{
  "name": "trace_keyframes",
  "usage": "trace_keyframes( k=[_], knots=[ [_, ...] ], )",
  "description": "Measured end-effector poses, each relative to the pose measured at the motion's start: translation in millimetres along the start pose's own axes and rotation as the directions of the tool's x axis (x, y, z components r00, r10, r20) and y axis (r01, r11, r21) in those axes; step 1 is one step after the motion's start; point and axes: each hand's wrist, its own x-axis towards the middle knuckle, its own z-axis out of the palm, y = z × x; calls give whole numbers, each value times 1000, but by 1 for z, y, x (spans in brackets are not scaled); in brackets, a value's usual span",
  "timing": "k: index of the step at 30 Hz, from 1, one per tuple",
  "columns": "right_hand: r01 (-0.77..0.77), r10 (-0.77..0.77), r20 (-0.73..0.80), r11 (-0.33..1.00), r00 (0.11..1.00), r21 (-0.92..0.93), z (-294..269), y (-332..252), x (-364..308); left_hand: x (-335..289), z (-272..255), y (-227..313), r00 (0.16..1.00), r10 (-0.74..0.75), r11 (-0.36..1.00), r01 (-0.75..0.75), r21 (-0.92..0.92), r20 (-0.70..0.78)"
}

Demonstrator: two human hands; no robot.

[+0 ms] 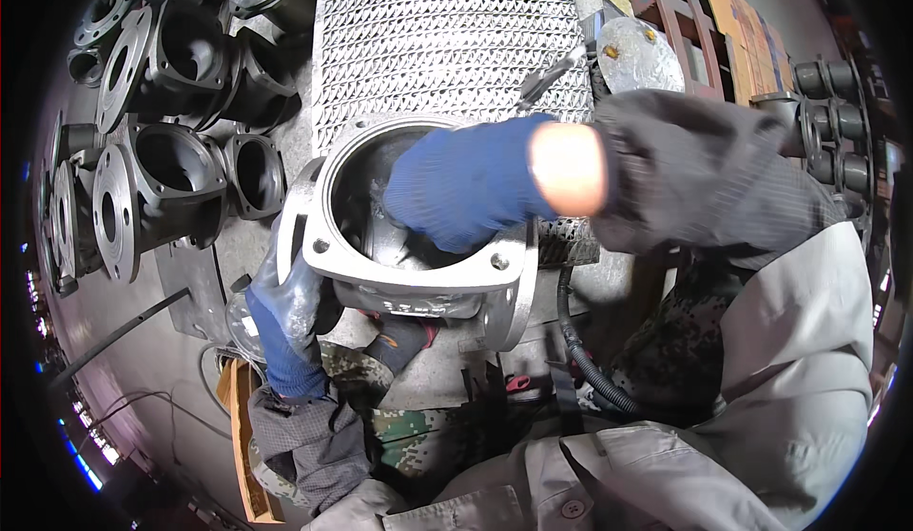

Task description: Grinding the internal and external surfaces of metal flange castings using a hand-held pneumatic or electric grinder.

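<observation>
A grey cast-metal valve body [409,289] sits in front of me, its squarish flanged mouth facing up, with bolt holes at the corners and round flanges on its sides. My left hand [290,308], in a blue glove with a worn grey coating, grips the flange on its left side. Inside the mouth is my right hand [466,184], also blue-gloved, reaching in from the right. Its fingers look curled and point down into the cavity. The palm side is hidden, so anything held there cannot be made out. A bare wrist shows between glove and dark sleeve.
Behind the valve body lies a perforated metal mat [447,46] with a dark slim tool [553,77] on it. More castings [176,165] are stacked at left, others [832,113] at far right. A round metal plate [642,56] stands back right; a black corrugated hose [590,365] runs nearby.
</observation>
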Motion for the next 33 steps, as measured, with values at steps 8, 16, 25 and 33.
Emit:
trace_keyframes(
  k=[8,16,25,33],
  knots=[
    [-2,-11,-138,996,990,-93,-20,1,-5,2,5,8,999,49,998,-49,48,6],
    [-27,313,-842,941,439,336,23,36,-143,4,-11,-23,909,368,922,-384,53,197],
    [347,845,-232,59,482,936,122,-39,-152,-23,18,0,904,393,869,-424,255,167],
    [559,838,-183,-165,514,813,145,-45,-121,8,40,7,925,291,919,-198,-342,247]
  ],
)
